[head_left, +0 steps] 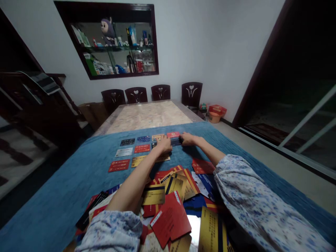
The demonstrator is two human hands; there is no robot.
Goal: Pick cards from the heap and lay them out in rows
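Both my arms reach forward over a blue cloth (65, 189). My left hand (164, 144) and my right hand (187, 138) meet on a dark card (175, 141) lying in the far row, fingers curled down onto it. Around it lie laid-out cards: a red card (173, 134), a tan card (157, 137), a blue card (143, 139), a black card (127, 142), a grey card (124, 152) and more red cards (142, 148). Beneath my forearms sits a loose heap of cards (170, 196) in red, gold and blue.
The cloth covers the near half of a long marble-topped table (147, 115). Several dark chairs (160, 92) stand at its far end. A wall niche with shelves (115, 42) holds bottles and a plush toy. A red basket (216, 112) sits on the floor at right.
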